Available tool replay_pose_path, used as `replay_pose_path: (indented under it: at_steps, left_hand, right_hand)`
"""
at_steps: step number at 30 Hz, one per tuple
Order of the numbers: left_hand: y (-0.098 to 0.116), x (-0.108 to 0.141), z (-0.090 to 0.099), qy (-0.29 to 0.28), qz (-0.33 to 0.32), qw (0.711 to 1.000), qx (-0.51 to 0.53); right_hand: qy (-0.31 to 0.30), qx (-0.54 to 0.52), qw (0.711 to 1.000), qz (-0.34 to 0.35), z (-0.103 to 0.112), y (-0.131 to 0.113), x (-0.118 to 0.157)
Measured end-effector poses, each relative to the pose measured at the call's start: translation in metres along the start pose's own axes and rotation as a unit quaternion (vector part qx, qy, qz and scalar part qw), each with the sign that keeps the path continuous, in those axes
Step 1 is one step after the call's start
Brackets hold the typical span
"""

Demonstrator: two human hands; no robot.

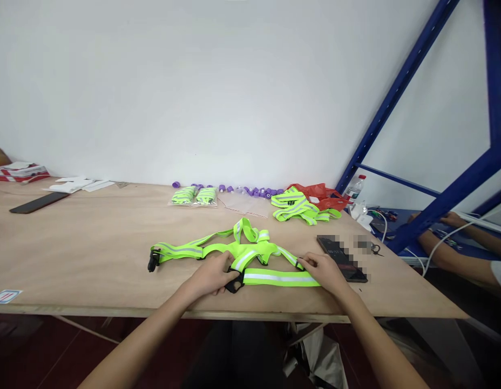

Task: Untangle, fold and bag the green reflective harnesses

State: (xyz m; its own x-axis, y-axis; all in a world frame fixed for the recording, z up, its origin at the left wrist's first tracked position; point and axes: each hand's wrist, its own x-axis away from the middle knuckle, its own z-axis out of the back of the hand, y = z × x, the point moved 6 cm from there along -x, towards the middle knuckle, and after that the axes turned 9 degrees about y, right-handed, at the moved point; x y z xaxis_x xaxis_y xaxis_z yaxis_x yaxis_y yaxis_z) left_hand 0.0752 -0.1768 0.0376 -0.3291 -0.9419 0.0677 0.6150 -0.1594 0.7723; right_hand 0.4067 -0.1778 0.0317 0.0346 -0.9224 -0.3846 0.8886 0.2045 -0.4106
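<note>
A neon-green reflective harness (256,249) of elastic straps with silver stripes lies spread on the wooden table. My left hand (213,274) is closed at the harness's black plastic piece (235,282), near the table's front edge. Between the hands a wide strap (281,277) runs nearly straight. My right hand (321,269) pinches the straps at their right end, by a small black slider; the fingertips partly hide what is gripped. A black buckle (154,260) sits at the harness's far left end.
Two bagged green harnesses (194,196), purple rolls (262,192) and another loose harness (299,206) lie along the wall, beside a red plastic bag (321,195). A phone (343,259) is right of my right hand. A blue metal frame (432,208) and another person's arms (448,251) are at right.
</note>
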Motion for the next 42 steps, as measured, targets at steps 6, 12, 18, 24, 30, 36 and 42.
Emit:
replay_pose_path:
  at_steps: [6,12,18,24,30,36,42]
  left_hand:
    - [0.016,-0.001,0.006,0.097,-0.067,0.957,-0.265]
    - [0.019,0.007,-0.003,0.144,-0.118,0.930,-0.316]
    - [0.016,0.020,-0.010,0.243,-0.199,0.896,-0.314]
    - [0.017,0.020,-0.010,0.250,-0.215,0.896,-0.297]
    - [0.010,0.013,-0.017,0.194,-0.193,0.922,-0.274]
    - [0.004,0.012,-0.023,0.187,-0.164,0.929,-0.274]
    - [0.014,0.019,-0.029,0.166,-0.145,0.922,-0.317]
  right_hand:
    - [0.008,0.071,0.997,-0.009,0.005,-0.020,-0.031]
    - [-0.054,0.055,0.996,-0.045,-0.020,-0.049,-0.080]
    - [-0.147,0.035,0.988,-0.033,-0.070,-0.072,-0.114]
    - [-0.209,0.004,0.977,-0.032,-0.093,-0.073,-0.129]
    - [-0.219,-0.024,0.975,0.001,-0.089,-0.085,-0.129]
    - [-0.218,-0.004,0.976,0.023,-0.096,-0.101,-0.131]
    - [-0.132,0.061,0.989,0.008,-0.079,-0.107,-0.153]
